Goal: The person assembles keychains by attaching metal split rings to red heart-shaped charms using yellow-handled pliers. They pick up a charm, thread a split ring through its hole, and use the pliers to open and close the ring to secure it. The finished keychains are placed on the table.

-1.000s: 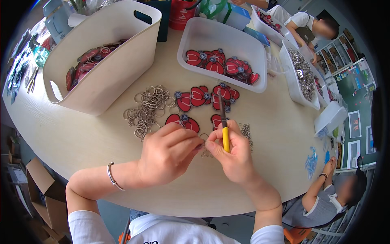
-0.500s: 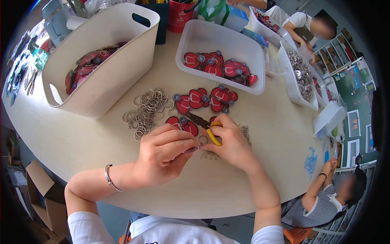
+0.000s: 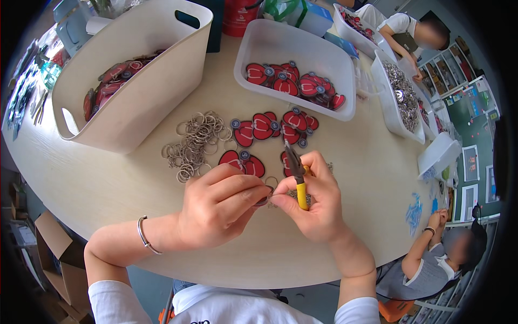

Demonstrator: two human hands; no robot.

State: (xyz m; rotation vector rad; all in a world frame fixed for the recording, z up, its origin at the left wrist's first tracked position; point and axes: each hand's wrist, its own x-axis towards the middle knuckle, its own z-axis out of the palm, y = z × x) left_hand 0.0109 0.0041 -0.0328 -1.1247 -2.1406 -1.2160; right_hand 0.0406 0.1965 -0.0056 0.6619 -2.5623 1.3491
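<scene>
My left hand [image 3: 216,208] is closed in a pinch on a flat dark-edged charm [image 3: 262,201], mostly hidden by the fingers. A metal key ring [image 3: 271,181] shows just above the fingertips; whether it is joined to the charm I cannot tell. Yellow-handled pliers [image 3: 294,162] lie across my right hand [image 3: 319,208], jaws pointing away from me. Its thumb and forefinger meet at the charm's edge, pinching something too small to make out. Beyond my hands lie several red charms [image 3: 263,127], with a heap of key rings [image 3: 197,143] to their left. Small metal pieces [image 3: 275,206] are partly hidden under my hands.
A tall white bin [image 3: 156,102] of red charms stands at the far left. A shallower white tub [image 3: 294,43] of charms is behind the loose ones. To the right are a tub of metal parts [image 3: 402,94] and blue pieces [image 3: 414,213]. Two people sit on the right.
The pliers have swung from pointing left to pointing nearly straight away from me. My right hand has turned with them, its thumb and forefinger now together at the charm. My left hand keeps its pinch.
</scene>
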